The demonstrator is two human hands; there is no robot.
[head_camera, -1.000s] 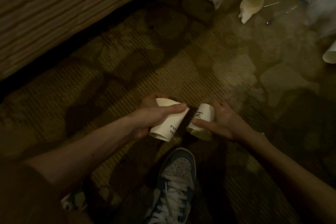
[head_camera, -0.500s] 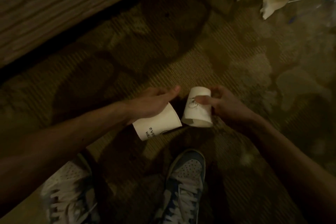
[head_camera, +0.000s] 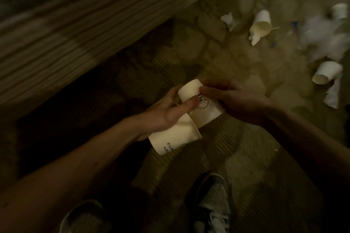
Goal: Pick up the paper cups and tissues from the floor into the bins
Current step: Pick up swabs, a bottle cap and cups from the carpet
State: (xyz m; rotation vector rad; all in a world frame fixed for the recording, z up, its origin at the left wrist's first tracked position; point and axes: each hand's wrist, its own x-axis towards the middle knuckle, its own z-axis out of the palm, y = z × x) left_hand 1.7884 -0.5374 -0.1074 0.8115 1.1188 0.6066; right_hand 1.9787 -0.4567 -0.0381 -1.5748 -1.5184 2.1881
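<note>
Paper cup with a cartoon print (head_camera: 206, 111) is off the floor, held over the carpet (head_camera: 255, 166) between both hands, just ahead of the shoe (head_camera: 214, 200). The right hand (head_camera: 234, 100) has its fingers (head_camera: 210, 89) curled round the cup's far side. The left hand (head_camera: 164, 115) lays its thumb on the print while its palm and curled fingers hold a second, lettered cup (head_camera: 170, 142) underneath. The two cups touch, the first lying across the top of the second.

My worry is the stacking I take to be under way. The cups sit crosswise, not in line, so pushing one into the other from here could buckle a thin wall or jam the rims. The left thumb is spent on the upper cup, which leaves the lettered one loosely held, and it could slide out and drop. The light is dim and the view blurred, and I see no bin, so I would be carrying blind. A crushed cup (head_camera: 261, 24), a tissue (head_camera: 228, 20) and another cup (head_camera: 326, 72) lie well apart on the floor.

The cartoon cup's long axis runs from upper left to lower right, narrow base away from me and wider mouth toward me. The lettered cup's axis runs from lower left to upper right; I cannot tell which end is its mouth.
</note>
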